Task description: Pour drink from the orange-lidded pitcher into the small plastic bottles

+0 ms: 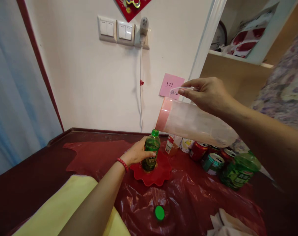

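My left hand (138,151) is wrapped round a green plastic bottle (152,147) that stands upright and uncapped on a red scalloped dish (152,178). Higher up, my right hand (205,95) grips the handle of a translucent pitcher (195,121) with a pink rim (164,114). The pitcher is tilted to the left, its rim just above the bottle's mouth. Whether liquid flows between them is too small to tell. A green cap (159,213) lies on the red plastic sheet near the front.
Several cans (213,163), a patterned cup (186,145) and a larger green bottle (240,171) stand at the right. A yellow cloth (77,193) lies front left, a beige cloth (227,224) front right. A white cord (140,68) hangs down the wall behind.
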The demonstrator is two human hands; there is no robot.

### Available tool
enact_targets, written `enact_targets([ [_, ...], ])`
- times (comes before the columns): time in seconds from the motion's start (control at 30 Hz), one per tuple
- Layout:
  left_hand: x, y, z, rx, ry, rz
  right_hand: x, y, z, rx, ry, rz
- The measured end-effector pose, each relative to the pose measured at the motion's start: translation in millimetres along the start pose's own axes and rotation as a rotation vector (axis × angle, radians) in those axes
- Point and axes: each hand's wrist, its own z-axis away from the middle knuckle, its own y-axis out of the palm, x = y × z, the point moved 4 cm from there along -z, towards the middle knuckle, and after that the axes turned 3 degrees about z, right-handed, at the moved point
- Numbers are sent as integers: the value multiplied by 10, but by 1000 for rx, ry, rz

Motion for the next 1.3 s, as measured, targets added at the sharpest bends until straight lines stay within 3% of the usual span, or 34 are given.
enact_targets([
  [1.3,-22,1,8,3,-10,17,-52,48,-16,-9,-34,-11],
])
